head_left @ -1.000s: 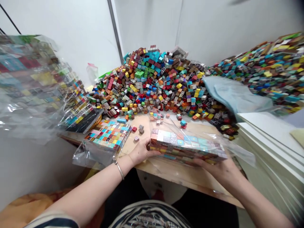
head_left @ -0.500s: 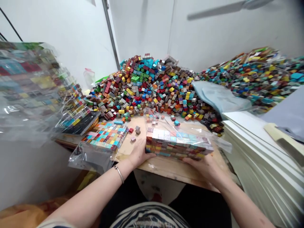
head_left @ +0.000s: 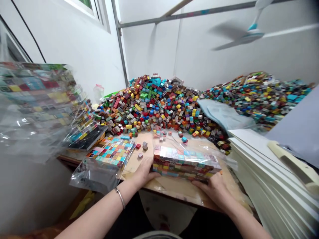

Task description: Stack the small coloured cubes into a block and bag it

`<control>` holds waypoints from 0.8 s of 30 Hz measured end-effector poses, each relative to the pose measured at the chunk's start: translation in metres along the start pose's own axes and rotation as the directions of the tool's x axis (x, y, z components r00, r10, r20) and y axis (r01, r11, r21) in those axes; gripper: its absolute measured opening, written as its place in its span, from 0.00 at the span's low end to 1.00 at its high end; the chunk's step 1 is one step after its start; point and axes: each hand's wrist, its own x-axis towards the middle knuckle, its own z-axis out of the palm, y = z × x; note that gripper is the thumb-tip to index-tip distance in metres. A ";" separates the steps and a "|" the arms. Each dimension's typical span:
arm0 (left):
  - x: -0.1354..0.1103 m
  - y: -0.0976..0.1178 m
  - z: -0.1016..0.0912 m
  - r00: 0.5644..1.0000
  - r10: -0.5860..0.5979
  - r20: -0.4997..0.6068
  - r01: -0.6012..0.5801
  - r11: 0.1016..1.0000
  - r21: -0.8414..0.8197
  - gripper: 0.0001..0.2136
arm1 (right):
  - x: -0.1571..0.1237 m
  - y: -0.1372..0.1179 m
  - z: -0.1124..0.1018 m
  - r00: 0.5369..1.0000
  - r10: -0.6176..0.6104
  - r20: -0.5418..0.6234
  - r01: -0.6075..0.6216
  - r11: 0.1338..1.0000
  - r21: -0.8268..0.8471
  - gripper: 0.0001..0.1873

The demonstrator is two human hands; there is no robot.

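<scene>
A long block of small colourful cubes (head_left: pixel 183 164), packed in a clear plastic bag (head_left: pixel 196 146), lies on the brown board of the table (head_left: pixel 171 186). My left hand (head_left: pixel 143 173) closes on its left end, thumb along the near lower edge. At the other end my right hand (head_left: pixel 215 188) grips the near right corner, its fingers partly hidden by the block. Several loose cubes (head_left: pixel 145 146) lie just beyond my left hand. To the left is a flat bagged slab of similar cubes (head_left: pixel 113 151).
A big heap of cubes (head_left: pixel 149 109) fills the back, with another heap (head_left: pixel 264 96) behind right. Stacked white sheets (head_left: pixel 271 176) flank my right arm. Bagged cube blocks (head_left: pixel 35 99) rise at the left. A fan (head_left: pixel 249 36) hangs above.
The view has tilted up, so the whole scene sits lower and more of the fan and wall shows. Both hands stay on the bagged block, with little visible shift against the table.
</scene>
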 end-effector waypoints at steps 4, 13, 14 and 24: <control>-0.005 -0.001 -0.003 0.999 0.038 0.016 -0.038 0.999 0.018 0.28 | -0.005 0.003 0.002 0.999 -0.025 0.037 0.027 0.998 -0.054 0.30; -0.031 0.007 -0.010 0.987 -0.045 0.157 0.024 0.991 0.133 0.29 | -0.015 -0.020 -0.021 0.978 0.015 0.210 -0.046 0.989 0.143 0.32; -0.032 0.011 -0.012 0.980 -0.072 0.186 0.046 0.989 0.139 0.30 | -0.016 -0.026 -0.027 0.965 0.021 0.262 -0.071 0.981 0.181 0.32; 0.001 0.056 -0.052 0.759 -0.312 0.571 0.380 0.925 0.000 0.29 | 0.003 -0.039 -0.065 0.695 0.070 0.716 -0.317 0.923 0.218 0.33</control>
